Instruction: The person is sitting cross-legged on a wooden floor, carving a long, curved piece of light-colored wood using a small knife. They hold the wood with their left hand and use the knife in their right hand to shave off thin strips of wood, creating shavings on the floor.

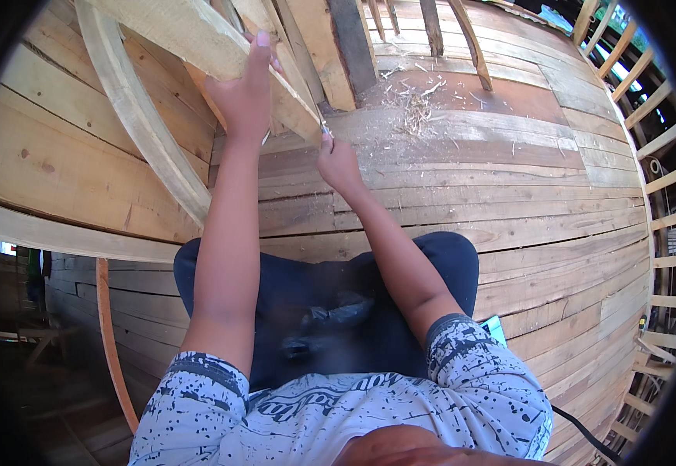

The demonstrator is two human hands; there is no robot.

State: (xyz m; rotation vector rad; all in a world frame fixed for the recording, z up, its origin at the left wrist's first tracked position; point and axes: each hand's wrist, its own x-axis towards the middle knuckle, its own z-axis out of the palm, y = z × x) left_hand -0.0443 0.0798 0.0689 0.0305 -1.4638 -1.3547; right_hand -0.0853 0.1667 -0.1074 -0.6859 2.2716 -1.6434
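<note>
A pale wooden plank [186,39] slants from the upper left down to its lower end just above my right hand. My left hand [246,97] is closed around its edge, the thumb stretched along the wood and the fingers partly hidden behind it. Beside the plank's lower end is my right hand [339,165], its fingers closed together. A thin dark item [322,123] shows at the right fingertips, against the plank's end; it is too small to name.
A curved timber [140,116] and board wall [50,140] stand to the left. Upright beams [326,50] rise beyond my hands. Wood shavings [416,109] litter the plank floor [540,248]. A slatted railing [660,182] runs along the right. A black cable [587,431] lies at lower right.
</note>
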